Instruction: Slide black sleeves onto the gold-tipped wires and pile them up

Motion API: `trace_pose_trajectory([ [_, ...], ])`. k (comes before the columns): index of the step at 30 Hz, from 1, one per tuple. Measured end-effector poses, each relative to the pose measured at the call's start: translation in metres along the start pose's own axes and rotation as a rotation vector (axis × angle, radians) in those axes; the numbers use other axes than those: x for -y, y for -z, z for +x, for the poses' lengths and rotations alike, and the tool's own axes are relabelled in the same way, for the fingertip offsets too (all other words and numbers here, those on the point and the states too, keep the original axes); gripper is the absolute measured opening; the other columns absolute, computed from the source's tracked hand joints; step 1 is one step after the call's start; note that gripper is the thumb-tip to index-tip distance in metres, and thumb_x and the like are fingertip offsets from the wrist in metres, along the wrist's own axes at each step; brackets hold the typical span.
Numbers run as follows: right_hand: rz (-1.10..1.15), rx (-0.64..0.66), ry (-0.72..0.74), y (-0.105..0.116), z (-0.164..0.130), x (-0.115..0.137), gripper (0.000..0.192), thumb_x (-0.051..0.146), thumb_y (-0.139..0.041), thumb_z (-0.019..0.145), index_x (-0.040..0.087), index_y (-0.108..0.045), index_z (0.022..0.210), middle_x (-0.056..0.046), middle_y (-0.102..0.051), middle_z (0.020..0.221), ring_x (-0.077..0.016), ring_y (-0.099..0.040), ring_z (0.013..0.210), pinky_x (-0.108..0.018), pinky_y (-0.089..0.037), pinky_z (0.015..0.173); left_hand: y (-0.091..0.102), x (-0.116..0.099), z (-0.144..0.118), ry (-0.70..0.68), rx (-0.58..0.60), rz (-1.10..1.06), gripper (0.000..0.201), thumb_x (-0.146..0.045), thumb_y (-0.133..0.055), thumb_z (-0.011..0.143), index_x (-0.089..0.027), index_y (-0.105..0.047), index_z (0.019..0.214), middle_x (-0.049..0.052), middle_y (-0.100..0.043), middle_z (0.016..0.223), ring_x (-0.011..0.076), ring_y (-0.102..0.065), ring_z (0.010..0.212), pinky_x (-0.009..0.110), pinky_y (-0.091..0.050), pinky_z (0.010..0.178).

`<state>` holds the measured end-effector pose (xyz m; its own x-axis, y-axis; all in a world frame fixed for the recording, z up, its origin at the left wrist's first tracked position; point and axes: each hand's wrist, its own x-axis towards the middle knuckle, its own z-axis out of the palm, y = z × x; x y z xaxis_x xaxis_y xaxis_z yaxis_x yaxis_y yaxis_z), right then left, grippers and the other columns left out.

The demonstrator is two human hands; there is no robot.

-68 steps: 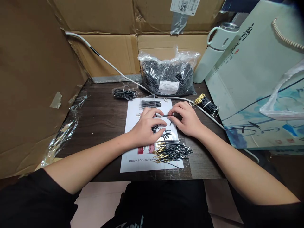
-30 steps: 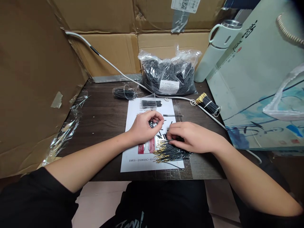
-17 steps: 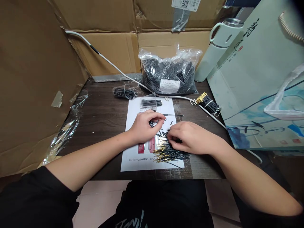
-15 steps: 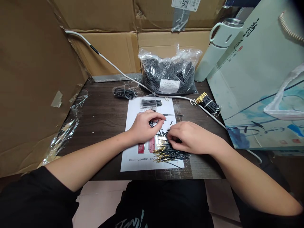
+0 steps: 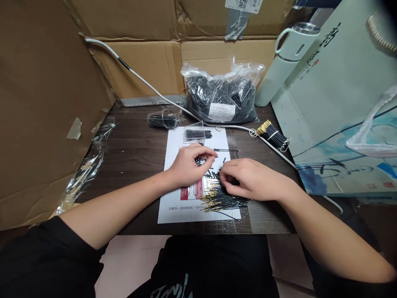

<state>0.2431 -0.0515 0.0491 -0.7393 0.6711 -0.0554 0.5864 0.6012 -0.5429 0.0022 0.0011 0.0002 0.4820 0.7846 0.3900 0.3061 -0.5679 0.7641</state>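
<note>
My left hand (image 5: 192, 163) is closed in a pinch, thumb and index finger together, with the dark end of what looks like a short black tube showing at the fingertips. More short black tubes (image 5: 214, 174) lie scattered between the hands on a printed white sheet (image 5: 172, 182). My right hand (image 5: 242, 178) is also pinched, its fingertips by the upper edge of a pile of black wires with gold-coloured ends (image 5: 221, 198). Anything between those fingers is hidden. Just beyond the left hand lie a few longer black wires (image 5: 227, 150).
Behind the sheet are a clear box of black pieces (image 5: 198, 134), a bundle of black wires (image 5: 163, 121) and a stuffed plastic bag (image 5: 221, 95). A white cable (image 5: 149, 86) crosses the table. A tied gold-ended bundle (image 5: 273, 134), bottle (image 5: 279, 70) and paper bag (image 5: 341, 124) stand right.
The right hand has shifted very slightly, still pinched over the wire pile. The left hand keeps its pinch in the same place.
</note>
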Motion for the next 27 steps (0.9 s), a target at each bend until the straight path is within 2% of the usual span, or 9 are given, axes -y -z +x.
trace_pose_trajectory([
  [9, -0.049, 0.011, -0.027, 0.000, 0.000, -0.002, 0.011, 0.016, -0.061, 0.102, 0.018, -0.065, 0.092, -0.005, -0.068, 0.091, -0.0179, -0.058, 0.076, -0.032, -0.039, 0.072, 0.000, -0.001, 0.000, -0.006, -0.002, 0.000, 0.011, -0.021, -0.072, 0.097, -0.020, -0.082, 0.101, 0.005, -0.083, 0.095, 0.0192, -0.072, 0.085, 0.037, -0.059, 0.082],
  [17, -0.018, -0.006, 0.025, -0.005, 0.001, 0.001, 0.007, 0.018, -0.064, 0.101, 0.018, -0.069, 0.096, -0.005, -0.068, 0.092, -0.0188, -0.058, 0.079, -0.032, -0.039, 0.072, 0.000, 0.001, -0.001, -0.002, -0.001, -0.002, 0.011, -0.021, -0.073, 0.097, -0.021, -0.083, 0.101, 0.005, -0.083, 0.096, 0.0196, -0.073, 0.086, 0.037, -0.060, 0.083],
  [22, -0.035, 0.009, 0.010, -0.008, 0.003, 0.002, 0.015, 0.018, -0.057, 0.107, 0.018, -0.068, 0.096, -0.006, -0.068, 0.092, -0.0200, -0.060, 0.080, -0.034, -0.041, 0.073, -0.001, 0.002, -0.001, -0.005, -0.008, -0.009, 0.011, -0.020, -0.074, 0.097, -0.020, -0.083, 0.103, 0.006, -0.083, 0.096, 0.0200, -0.074, 0.086, 0.038, -0.060, 0.084],
  [27, 0.004, -0.013, 0.002, -0.004, 0.001, 0.003, 0.016, 0.020, -0.053, 0.110, 0.018, -0.064, 0.097, -0.007, -0.068, 0.094, -0.0204, -0.059, 0.081, -0.034, -0.043, 0.077, 0.000, 0.003, 0.000, -0.028, -0.009, 0.002, 0.015, -0.021, -0.073, 0.100, -0.022, -0.085, 0.109, 0.007, -0.085, 0.102, 0.0226, -0.076, 0.094, 0.042, -0.061, 0.091],
])
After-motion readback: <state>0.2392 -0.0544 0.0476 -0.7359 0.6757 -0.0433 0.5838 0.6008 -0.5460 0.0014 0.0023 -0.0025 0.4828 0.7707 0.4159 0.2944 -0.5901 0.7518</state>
